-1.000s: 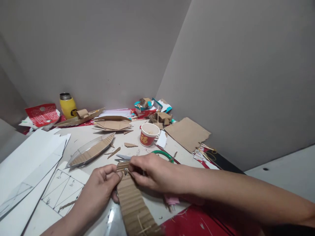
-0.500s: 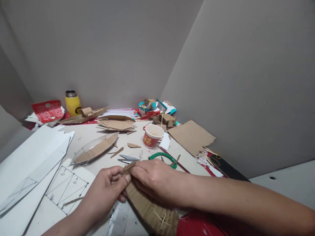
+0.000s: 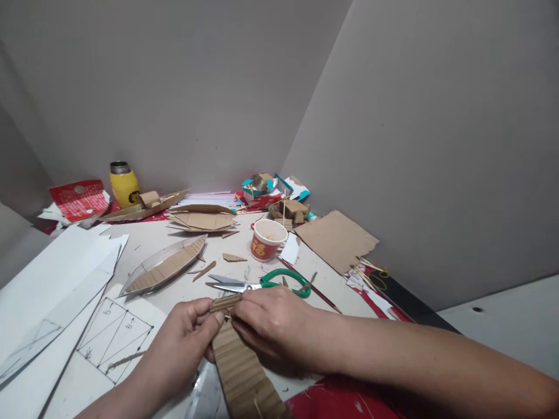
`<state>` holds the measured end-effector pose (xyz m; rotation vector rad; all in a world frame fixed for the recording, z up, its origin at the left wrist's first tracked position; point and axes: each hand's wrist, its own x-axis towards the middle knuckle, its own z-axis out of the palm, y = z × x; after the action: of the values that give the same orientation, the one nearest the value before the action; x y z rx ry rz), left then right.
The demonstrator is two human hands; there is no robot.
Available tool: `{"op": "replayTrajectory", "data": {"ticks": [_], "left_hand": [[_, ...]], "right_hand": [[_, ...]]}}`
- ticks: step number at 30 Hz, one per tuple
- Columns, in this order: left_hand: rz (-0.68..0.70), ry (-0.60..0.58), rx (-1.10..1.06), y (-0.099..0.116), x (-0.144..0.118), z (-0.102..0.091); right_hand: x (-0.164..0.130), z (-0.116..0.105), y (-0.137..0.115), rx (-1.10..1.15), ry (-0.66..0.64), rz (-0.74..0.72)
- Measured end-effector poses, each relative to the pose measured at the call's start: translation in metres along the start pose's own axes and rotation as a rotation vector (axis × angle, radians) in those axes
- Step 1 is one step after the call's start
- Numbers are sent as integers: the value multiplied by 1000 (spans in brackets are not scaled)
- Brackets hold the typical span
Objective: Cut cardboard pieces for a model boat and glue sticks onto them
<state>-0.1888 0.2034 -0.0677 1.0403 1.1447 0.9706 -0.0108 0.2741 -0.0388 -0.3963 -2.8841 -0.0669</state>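
Corrugated strip: lies just below the green-handled scissors, its top end folded over
Your left hand: pinches that folded end from the left
Your right hand: fingers closed on the same fold, just beneath the scissors' handles

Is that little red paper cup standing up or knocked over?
Upright. The red paper cup stands on its base on the table, round white rim facing up.
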Motion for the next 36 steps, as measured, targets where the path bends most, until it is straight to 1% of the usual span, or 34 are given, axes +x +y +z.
{"op": "replayTrajectory", "data": {"ticks": [6,10,16,20,24,27,29,33,36], "left_hand": [[-20,-27,131,-4,1,-3],[-7,-31,184,-5,0,-5],[-6,-56,159,-3,0,-5],[-1,-68,136,-5,2,-6],[5,-67,125,-2,3,-6],[19,-54,138,3,2,-6],[1,-56,161,6,1,-6],[-32,-68,192,6,0,-7],[-49,-55,226,6,0,-9]], "right_hand": [[-2,2,-6,-134,-101,-66],[1,0,-5,-170,-126,-121],[0,-2,0,-69,-163,-116],[1,-5,0,-79,-161,-136],[3,-9,0,-95,-198,-159],[4,-12,1,-102,-192,-159],[4,-12,2,-122,-173,-165],[4,-11,1,-140,-144,-173],[4,-10,1,-144,-120,-176]]}}
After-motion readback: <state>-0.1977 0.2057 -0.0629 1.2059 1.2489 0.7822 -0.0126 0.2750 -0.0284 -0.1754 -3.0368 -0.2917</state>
